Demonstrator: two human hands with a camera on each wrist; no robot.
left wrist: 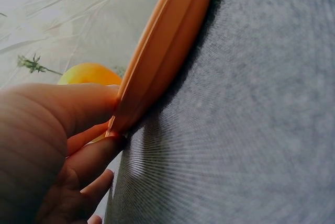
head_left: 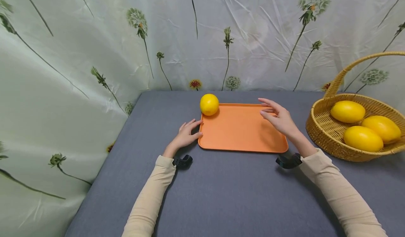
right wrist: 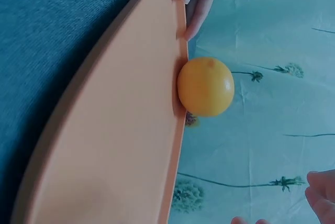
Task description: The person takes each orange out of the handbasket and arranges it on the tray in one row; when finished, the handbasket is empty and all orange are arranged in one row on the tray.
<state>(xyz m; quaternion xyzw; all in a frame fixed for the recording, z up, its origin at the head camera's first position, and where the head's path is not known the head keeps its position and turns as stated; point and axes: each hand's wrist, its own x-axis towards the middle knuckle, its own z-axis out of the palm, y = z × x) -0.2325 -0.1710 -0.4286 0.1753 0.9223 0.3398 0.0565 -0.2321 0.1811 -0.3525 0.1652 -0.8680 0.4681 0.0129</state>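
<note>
The orange tray (head_left: 243, 128) lies on the grey table. A yellow round fruit (head_left: 209, 104) sits at its back left corner. At the tray's left edge is my left hand (head_left: 184, 135), its thumb and a finger touching the rim; the left wrist view shows these fingers (left wrist: 91, 156) against the tray (left wrist: 162, 41), with the fruit (left wrist: 90, 73) partly hidden behind. Above the tray's right part my right hand (head_left: 280, 119) hovers, fingers apart and slightly bent, holding nothing. The right wrist view shows the fruit (right wrist: 205, 86) on the tray (right wrist: 115, 109) and some right fingertips (right wrist: 322, 195).
A wicker basket (head_left: 322, 133) with a tall handle stands to the right of the tray, holding three yellow fruits (head_left: 363, 138). A flower-patterned curtain (head_left: 253, 36) hangs behind the table and along its left side.
</note>
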